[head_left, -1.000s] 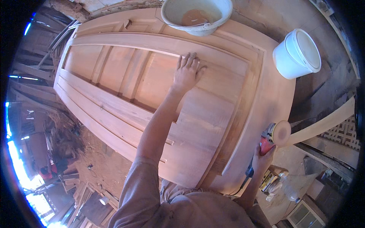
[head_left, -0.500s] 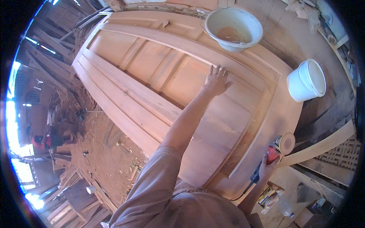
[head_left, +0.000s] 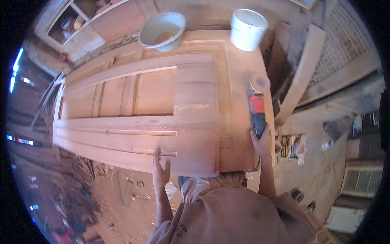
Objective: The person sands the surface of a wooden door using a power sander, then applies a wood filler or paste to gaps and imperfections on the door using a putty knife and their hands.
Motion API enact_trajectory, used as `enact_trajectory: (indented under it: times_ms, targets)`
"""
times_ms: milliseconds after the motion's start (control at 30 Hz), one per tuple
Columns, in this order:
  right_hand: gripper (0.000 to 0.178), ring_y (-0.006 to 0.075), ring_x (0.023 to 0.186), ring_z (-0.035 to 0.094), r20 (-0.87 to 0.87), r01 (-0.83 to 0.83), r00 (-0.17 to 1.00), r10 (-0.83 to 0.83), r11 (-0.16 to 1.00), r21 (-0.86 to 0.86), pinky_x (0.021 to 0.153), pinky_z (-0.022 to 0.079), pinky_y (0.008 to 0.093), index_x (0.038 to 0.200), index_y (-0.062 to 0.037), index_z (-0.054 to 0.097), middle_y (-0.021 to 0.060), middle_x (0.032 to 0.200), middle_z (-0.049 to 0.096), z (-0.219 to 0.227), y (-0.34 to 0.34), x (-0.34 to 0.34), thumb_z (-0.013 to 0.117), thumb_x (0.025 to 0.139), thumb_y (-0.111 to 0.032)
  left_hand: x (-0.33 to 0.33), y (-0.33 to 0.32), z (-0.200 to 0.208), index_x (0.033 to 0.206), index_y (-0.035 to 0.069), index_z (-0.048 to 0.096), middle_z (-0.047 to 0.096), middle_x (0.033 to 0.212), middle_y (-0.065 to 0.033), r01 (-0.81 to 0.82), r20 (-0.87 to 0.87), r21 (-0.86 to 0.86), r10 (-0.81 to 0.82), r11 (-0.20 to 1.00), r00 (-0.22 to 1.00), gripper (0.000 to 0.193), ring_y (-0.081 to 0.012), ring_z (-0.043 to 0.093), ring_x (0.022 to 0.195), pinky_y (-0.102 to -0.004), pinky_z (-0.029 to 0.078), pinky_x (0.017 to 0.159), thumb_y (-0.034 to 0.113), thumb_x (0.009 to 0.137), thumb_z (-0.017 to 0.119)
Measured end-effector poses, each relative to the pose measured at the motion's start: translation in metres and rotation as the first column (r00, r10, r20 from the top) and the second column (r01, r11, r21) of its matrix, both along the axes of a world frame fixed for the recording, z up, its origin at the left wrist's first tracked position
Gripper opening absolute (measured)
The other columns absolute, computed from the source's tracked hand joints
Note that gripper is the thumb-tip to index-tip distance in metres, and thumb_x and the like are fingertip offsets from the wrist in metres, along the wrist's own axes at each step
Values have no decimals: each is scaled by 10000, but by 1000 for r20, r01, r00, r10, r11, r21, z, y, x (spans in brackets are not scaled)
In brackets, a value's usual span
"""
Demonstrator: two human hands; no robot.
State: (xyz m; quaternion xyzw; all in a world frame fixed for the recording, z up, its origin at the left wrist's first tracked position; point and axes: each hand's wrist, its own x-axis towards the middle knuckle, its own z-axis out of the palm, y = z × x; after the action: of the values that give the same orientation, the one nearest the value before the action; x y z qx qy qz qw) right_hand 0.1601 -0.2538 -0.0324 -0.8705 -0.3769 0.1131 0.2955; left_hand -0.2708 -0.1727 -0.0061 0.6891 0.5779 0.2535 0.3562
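A pale wooden panelled door (head_left: 195, 138) lies flat on top of another panelled door (head_left: 239, 150). My right hand (head_left: 262, 140) is wrapped round the rear of a red and dark angle grinder (head_left: 257, 105), at the right end of the lower door. The grinder's round sanding disc (head_left: 262, 82) faces up at its far end. My left hand (head_left: 161, 171) is at the near edge of the upper door, thumb and fingers apart, with nothing in it. Its fingertips are blurred, so I cannot tell whether they touch the wood.
At the door's far side stand a grey basin (head_left: 170, 42) with brownish contents and a white lidded bucket (head_left: 248, 34). A wooden plank (head_left: 304, 73) leans beyond the right end. Scraps and shavings cover the floor (head_left: 126, 191) at near left. A cord hangs beneath my right wrist.
My view has turned, so the doors now lie more level across it. My left hand has come back from the upper door's middle to its near edge. The right hand keeps the angle grinder.
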Motion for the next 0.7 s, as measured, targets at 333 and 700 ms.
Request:
enact_trajectory:
  times_ms: [333, 700]
  targets:
    - [764, 484, 1086, 594, 171, 91, 980, -99, 994, 56, 903, 504, 532, 1435, 71, 343, 350, 1243, 538, -42, -33, -6, 654, 903, -381, -23, -97, 10, 1548, 78, 313, 263, 1603, -234, 323, -360, 34, -290, 946, 887, 752, -404, 218, 1498, -525, 216, 1206, 248, 916, 682]
    - [416, 383, 970, 649, 289, 91, 941, -176, 954, 284, 831, 532, 452, 1217, 14, 562, 242, 1073, 634, -8, -171, -125, 675, 884, -208, -141, -232, -72, 1531, 85, 328, 337, 1551, -273, 252, -93, -269, -285, 930, 954, 738, -402, 501, 1316, -477, 423, 1082, 94, 859, 633]
